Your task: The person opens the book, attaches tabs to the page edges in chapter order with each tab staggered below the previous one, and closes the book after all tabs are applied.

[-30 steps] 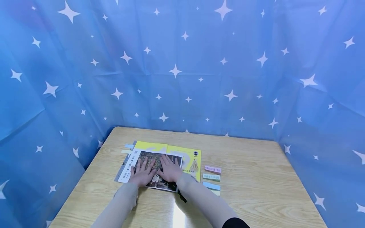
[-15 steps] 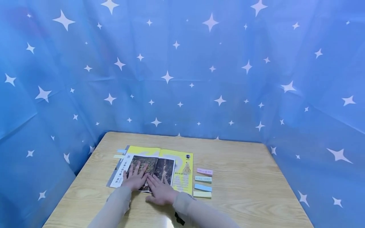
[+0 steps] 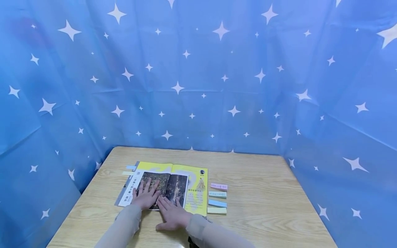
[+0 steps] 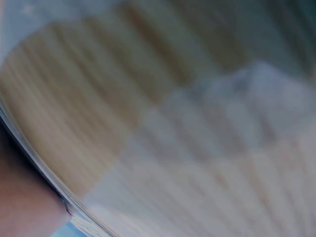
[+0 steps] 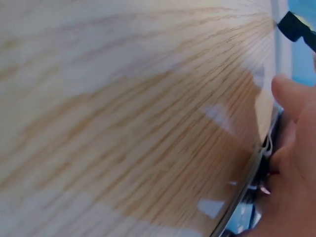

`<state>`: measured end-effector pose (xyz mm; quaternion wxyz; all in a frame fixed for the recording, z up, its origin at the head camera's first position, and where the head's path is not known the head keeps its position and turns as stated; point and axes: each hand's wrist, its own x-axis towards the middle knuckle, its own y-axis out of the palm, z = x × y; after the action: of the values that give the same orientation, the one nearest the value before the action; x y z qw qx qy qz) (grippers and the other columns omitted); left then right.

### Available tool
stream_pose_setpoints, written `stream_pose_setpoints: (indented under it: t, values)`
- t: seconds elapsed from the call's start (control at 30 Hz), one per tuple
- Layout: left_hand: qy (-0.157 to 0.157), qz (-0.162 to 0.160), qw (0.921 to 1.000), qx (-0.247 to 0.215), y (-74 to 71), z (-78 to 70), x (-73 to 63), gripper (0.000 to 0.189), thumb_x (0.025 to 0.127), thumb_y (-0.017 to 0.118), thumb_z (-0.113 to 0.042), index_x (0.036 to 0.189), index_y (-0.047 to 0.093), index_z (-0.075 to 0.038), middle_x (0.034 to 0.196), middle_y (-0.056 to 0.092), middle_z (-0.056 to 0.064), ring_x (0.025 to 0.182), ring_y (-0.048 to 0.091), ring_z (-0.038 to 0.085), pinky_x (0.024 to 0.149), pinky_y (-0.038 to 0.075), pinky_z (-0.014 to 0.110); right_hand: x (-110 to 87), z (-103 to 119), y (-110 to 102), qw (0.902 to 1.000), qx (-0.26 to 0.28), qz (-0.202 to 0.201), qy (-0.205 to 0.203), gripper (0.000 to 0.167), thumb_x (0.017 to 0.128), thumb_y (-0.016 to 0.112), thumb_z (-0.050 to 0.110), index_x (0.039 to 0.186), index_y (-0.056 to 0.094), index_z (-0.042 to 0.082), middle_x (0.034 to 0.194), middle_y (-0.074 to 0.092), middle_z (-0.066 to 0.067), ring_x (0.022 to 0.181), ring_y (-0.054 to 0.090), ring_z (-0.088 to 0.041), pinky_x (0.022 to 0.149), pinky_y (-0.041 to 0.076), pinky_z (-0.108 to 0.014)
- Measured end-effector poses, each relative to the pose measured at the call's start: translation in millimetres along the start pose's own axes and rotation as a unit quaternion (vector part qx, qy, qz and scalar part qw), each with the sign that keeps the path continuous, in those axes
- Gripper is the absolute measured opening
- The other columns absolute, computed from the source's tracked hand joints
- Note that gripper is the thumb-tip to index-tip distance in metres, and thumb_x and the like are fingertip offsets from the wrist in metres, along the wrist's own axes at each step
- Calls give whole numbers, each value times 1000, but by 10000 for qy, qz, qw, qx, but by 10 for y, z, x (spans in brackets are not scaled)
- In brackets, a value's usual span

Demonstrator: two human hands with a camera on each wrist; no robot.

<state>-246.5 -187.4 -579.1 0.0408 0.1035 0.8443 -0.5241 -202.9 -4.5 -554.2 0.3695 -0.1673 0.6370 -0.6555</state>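
Note:
An open magazine with a yellow top and a dark photo across its fold lies on the table's left half. My left hand rests on the photo's left side with fingers spread. Fingertips of my right hand touch the photo's bottom edge near the fold; the rest of that hand is over the table below, thumb out to the side. In the right wrist view my right hand is beside the page edge. The left wrist view is mostly blurred tabletop, with part of my left hand in the corner.
A blue tab and a cream tab stick out from the magazine's left edge. Right of it lie pink, green, blue and yellow sticky strips in a column. A starry blue curtain surrounds the wooden table.
My right hand has slid down off most of the photo, towards the magazine's near edge, uncovering the right page. The left hand stays on the left page. The head view has shifted slightly.

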Motion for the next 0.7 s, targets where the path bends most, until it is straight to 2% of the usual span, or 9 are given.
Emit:
stream_pose_setpoints:
  t: [0.23,0.4,0.53,0.63,0.7]
  values:
    - [-45,81,9999,69,36,31,17,64,102,26,-54,156,18,-22,161,-2,16,142,-16,43,103,-21,65,-3,-13,36,9999,-134,-70,-11,92,89,40,73,156,16,16,162,9,1,147,10,-15,114,17,-55]
    - [-34,60,9999,142,-65,-69,-71,59,104,32,-46,155,22,-18,160,3,19,142,-9,48,104,-13,70,-9,-26,45,9998,-161,-129,-60,91,89,40,73,156,17,17,162,10,2,146,11,-15,113,19,-55]
    - [-50,49,9999,133,-68,-72,-61,59,104,33,-46,155,24,-18,160,4,20,142,-8,48,104,-12,71,-22,-97,-18,9990,313,-205,-243,86,90,51,64,155,23,16,161,15,2,145,16,-14,113,20,-56]
    - [-58,109,9999,78,-13,-6,-1,61,103,30,-49,156,21,-20,160,1,19,142,-12,46,103,-18,68,-34,-195,-90,9955,816,-301,-368,76,91,58,54,152,33,18,158,24,3,143,24,-13,111,19,-61]
    - [5,115,9999,8,27,46,30,64,102,26,-54,156,19,-22,160,0,18,142,-15,45,101,-22,67,-49,-276,-138,9937,949,-473,-374,68,91,60,49,149,40,19,155,32,4,140,31,-14,109,19,-66]
